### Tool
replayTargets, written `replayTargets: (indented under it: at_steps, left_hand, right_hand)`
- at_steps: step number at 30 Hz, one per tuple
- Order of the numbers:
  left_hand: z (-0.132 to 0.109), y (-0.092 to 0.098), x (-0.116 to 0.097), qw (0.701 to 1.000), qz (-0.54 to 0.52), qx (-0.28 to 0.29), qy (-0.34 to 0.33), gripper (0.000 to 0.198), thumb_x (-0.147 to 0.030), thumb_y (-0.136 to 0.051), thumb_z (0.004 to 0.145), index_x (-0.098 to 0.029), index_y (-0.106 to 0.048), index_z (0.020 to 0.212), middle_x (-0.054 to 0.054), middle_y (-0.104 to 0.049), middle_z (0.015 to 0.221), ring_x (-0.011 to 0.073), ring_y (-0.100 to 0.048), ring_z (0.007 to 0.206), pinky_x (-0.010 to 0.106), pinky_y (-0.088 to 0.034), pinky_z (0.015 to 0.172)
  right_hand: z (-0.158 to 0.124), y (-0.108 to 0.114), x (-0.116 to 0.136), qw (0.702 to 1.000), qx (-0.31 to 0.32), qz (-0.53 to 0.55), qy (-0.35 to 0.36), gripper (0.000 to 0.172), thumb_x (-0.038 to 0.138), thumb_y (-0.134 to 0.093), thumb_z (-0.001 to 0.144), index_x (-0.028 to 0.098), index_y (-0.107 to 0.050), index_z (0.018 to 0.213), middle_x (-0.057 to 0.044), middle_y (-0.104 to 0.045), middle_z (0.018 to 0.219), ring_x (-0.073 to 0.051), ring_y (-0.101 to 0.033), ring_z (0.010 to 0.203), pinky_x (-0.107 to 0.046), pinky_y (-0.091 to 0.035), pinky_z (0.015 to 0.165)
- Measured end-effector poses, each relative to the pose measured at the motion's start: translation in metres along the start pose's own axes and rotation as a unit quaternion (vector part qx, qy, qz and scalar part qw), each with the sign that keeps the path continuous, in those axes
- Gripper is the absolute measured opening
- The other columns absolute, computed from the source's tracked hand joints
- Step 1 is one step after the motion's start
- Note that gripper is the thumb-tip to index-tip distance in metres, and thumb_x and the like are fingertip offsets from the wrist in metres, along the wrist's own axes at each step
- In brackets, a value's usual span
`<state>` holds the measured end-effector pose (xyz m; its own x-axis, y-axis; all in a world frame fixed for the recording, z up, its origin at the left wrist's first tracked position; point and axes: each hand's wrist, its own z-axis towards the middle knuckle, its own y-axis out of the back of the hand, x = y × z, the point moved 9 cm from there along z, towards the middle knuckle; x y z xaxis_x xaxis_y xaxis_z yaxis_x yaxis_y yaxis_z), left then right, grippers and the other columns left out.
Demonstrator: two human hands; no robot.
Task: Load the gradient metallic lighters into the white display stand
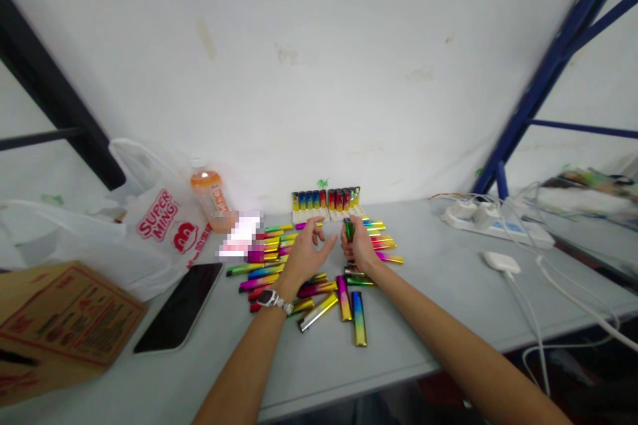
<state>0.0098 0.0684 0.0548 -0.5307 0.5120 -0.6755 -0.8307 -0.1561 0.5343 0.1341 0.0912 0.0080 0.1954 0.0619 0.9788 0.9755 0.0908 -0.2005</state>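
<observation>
My right hand (359, 246) is closed round a green lighter (349, 230), held upright above the table. To its left hovers my left hand (308, 254), wearing a watch, with its fingers apart and nothing in them. Many shiny two-tone lighters lie under and around both hands. Closest to me are a blue and yellow lighter (359, 319), a magenta and yellow lighter (343, 297) and a silver and gold lighter (318, 312). Behind the hands, against the wall, a row of lighters (319, 200) stands upright in pale holders (302, 217).
On the left are a cardboard box (70, 325), a dark-screened phone (180, 309), a white plastic bag (154, 226) and an orange drink bottle (212, 196). A power strip (498, 222) and a white charger (501, 263) with cables lie on the right. A blue metal post (538, 86) rises behind them.
</observation>
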Motion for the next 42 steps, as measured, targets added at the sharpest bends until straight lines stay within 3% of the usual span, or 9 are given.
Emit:
replayTargets:
  at_steps: [3, 8, 11, 15, 20, 23, 27, 32, 42]
  left_hand:
    - [0.0, -0.002, 0.001, 1.0, 0.012, 0.009, 0.004, 0.041, -0.039, -0.059, 0.087, -0.019, -0.049, 0.122, -0.002, -0.055, 0.08, 0.014, -0.05, 0.069, 0.029, -0.043, 0.068]
    - [0.0, -0.001, 0.005, 0.998, 0.061, 0.014, -0.001, 0.03, -0.037, -0.056, 0.089, -0.019, -0.056, 0.114, 0.001, -0.058, 0.081, 0.0169, -0.054, 0.073, 0.031, -0.045, 0.071]
    - [0.003, 0.003, 0.002, 0.987, 0.157, 0.014, -0.032, 0.018, -0.025, -0.053, 0.09, -0.019, -0.061, 0.105, 0.006, -0.061, 0.092, 0.0219, -0.056, 0.09, 0.037, -0.045, 0.084]
    - [0.012, 0.003, 0.01, 0.952, 0.305, 0.031, -0.004, 0.026, -0.012, -0.049, 0.088, -0.019, -0.062, 0.11, 0.01, -0.061, 0.111, 0.0268, -0.052, 0.106, 0.041, -0.041, 0.09]
    - [0.02, -0.008, 0.024, 0.928, 0.37, 0.051, 0.009, 0.031, -0.009, -0.045, 0.088, -0.017, -0.061, 0.113, 0.012, -0.063, 0.112, 0.0268, -0.052, 0.108, 0.042, -0.036, 0.094]
    - [0.019, -0.014, 0.026, 0.922, 0.384, 0.059, 0.002, 0.031, -0.009, -0.046, 0.087, -0.017, -0.062, 0.113, 0.012, -0.063, 0.11, 0.0272, -0.052, 0.109, 0.044, -0.033, 0.098]
    - [0.018, -0.017, 0.023, 0.925, 0.373, 0.075, 0.001, 0.033, -0.009, -0.045, 0.087, -0.017, -0.062, 0.115, 0.012, -0.062, 0.112, 0.027, -0.053, 0.109, 0.043, -0.035, 0.097]
    - [0.022, -0.012, 0.023, 0.928, 0.368, 0.053, 0.01, 0.038, -0.007, -0.046, 0.086, -0.017, -0.058, 0.121, 0.014, -0.058, 0.126, 0.0271, -0.051, 0.119, 0.043, -0.035, 0.101]
    - [0.011, -0.02, 0.023, 0.921, 0.376, 0.099, -0.012, 0.035, -0.006, -0.043, 0.088, -0.018, -0.063, 0.114, 0.013, -0.06, 0.113, 0.0269, -0.054, 0.107, 0.044, -0.036, 0.098]
  right_hand:
    - [0.002, 0.006, -0.002, 0.999, -0.036, 0.028, -0.004, 0.049, 0.059, -0.028, 0.088, 0.023, -0.038, 0.057, 0.007, -0.026, 0.038, -0.008, -0.018, 0.032, -0.022, -0.012, 0.035]
    - [0.004, 0.002, 0.008, 0.999, 0.009, 0.026, 0.044, 0.054, 0.072, -0.03, 0.086, 0.022, -0.049, 0.077, 0.009, -0.036, 0.04, -0.009, -0.03, 0.032, -0.02, -0.024, 0.034]
    - [0.005, 0.003, 0.022, 0.991, 0.021, -0.034, 0.125, 0.049, 0.071, -0.048, 0.082, 0.024, -0.048, 0.095, 0.01, -0.046, 0.048, -0.009, -0.04, 0.035, -0.019, -0.031, 0.036]
    - [0.013, 0.003, 0.026, 0.986, 0.044, -0.078, 0.143, 0.048, 0.064, -0.057, 0.08, 0.025, -0.048, 0.107, 0.011, -0.048, 0.052, -0.01, -0.047, 0.042, -0.019, -0.037, 0.041]
    - [0.024, 0.015, 0.047, 0.953, 0.002, -0.204, 0.225, 0.034, 0.053, -0.064, 0.079, 0.019, -0.063, 0.085, -0.003, -0.066, 0.078, -0.014, -0.058, 0.069, -0.026, -0.046, 0.062]
    - [0.031, 0.023, 0.059, 0.924, -0.029, -0.282, 0.256, 0.028, 0.045, -0.066, 0.078, 0.018, -0.067, 0.084, -0.004, -0.066, 0.08, -0.015, -0.055, 0.067, -0.028, -0.045, 0.063]
    - [0.044, 0.02, 0.066, 0.911, 0.012, -0.306, 0.275, 0.025, 0.036, -0.064, 0.078, 0.018, -0.065, 0.096, -0.003, -0.067, 0.085, -0.013, -0.053, 0.062, -0.027, -0.043, 0.061]
    - [0.062, 0.014, 0.087, 0.877, 0.034, -0.352, 0.325, 0.016, 0.025, -0.062, 0.076, 0.02, -0.065, 0.091, 0.001, -0.066, 0.075, -0.014, -0.052, 0.062, -0.027, -0.042, 0.065]
    - [0.103, -0.003, 0.088, 0.849, 0.093, -0.429, 0.293, 0.014, 0.011, -0.063, 0.069, 0.02, -0.07, 0.076, 0.003, -0.062, 0.062, -0.013, -0.052, 0.059, -0.025, -0.039, 0.066]
